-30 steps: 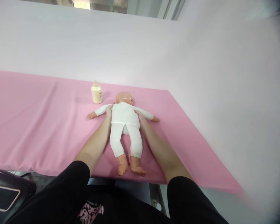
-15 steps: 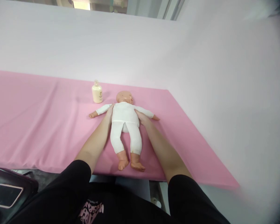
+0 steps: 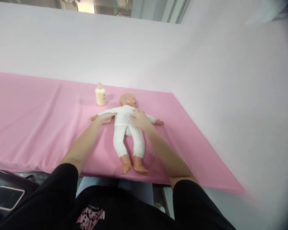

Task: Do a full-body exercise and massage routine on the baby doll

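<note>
— Where are you standing?

— At a long table covered by a pink cloth (image 3: pixel 38 127), with a plain white wall behind it and to my right. A strip of window shows along the top edge of the view.

— And your hands?

— My left hand (image 3: pixel 106 118) lies flat with the fingers spread, on the sleeve of the doll's arm that stretches out to my left. It grips nothing. My right hand (image 3: pixel 139 118) rests open on the doll's chest, fingers loosely apart, a little blurred, and it holds nothing either.

— Tell me about the doll.

— The baby doll (image 3: pixel 127 127) lies on its back in the middle of the pink cloth, head away from me, bare feet toward the near edge of the table. It wears a white long-sleeved top and white leggings. Both arms are spread out sideways, with the small bare hands showing past the cuffs.

— Anything beside it?

— A small cream bottle (image 3: pixel 100 94) stands upright just beyond the doll's shoulder on my left, near the head but not touching it. It has a label, too small to read.

— Any writing you can read?

— My black shirt has pink lettering (image 3: pixel 91 217) low on the front, but it is upside down from here and I cannot make it out. At the lower left, off the table, a phone (image 3: pixel 5 198) lies on a dark case with its screen dark.
</note>
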Tool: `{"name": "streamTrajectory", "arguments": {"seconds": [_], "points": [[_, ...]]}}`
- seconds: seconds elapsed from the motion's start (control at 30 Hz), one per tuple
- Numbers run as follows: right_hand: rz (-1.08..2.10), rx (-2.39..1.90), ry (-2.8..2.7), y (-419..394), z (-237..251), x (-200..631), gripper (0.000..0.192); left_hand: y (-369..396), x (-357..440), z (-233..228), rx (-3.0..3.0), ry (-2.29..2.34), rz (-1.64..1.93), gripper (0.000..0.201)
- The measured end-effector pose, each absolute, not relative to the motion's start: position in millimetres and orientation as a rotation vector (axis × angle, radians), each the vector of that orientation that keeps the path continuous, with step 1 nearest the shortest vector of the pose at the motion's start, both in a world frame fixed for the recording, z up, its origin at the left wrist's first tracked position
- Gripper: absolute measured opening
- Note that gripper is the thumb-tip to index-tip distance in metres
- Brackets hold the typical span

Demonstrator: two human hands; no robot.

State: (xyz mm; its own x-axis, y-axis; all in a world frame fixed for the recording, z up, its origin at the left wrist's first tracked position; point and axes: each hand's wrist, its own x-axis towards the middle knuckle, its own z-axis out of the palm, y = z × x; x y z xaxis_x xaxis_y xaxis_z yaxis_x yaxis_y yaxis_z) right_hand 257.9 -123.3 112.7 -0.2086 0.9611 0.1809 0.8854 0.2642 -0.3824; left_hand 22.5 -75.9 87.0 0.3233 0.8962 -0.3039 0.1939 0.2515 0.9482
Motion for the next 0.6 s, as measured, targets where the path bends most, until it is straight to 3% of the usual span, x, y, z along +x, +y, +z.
{"name": "streamTrajectory", "arguments": {"seconds": [0.13,0.2,0.33,0.43,0.6], "points": [[0.269,-1.401,-2.531,-135.8,95.3,227.1,0.056,-51.3,-1.2,103.3,1.314,1.349,0.608,0.029],[0.257,-1.365,-2.643,-138.0,88.8,219.7,0.054,-35.0,-11.8,123.8,1.447,1.494,0.795,0.025],[0.171,-1.391,-2.705,-138.9,85.8,217.0,0.055,4.4,-30.7,163.5,1.976,1.685,1.212,0.047],[0.111,-1.392,-2.723,-140.0,86.6,218.2,0.056,31.3,-42.4,174.6,2.215,1.745,1.068,0.062],[0.046,-1.371,-2.725,-145.3,85.4,216.0,0.055,40.9,-24.7,162.8,2.337,1.855,0.976,0.063]]}}
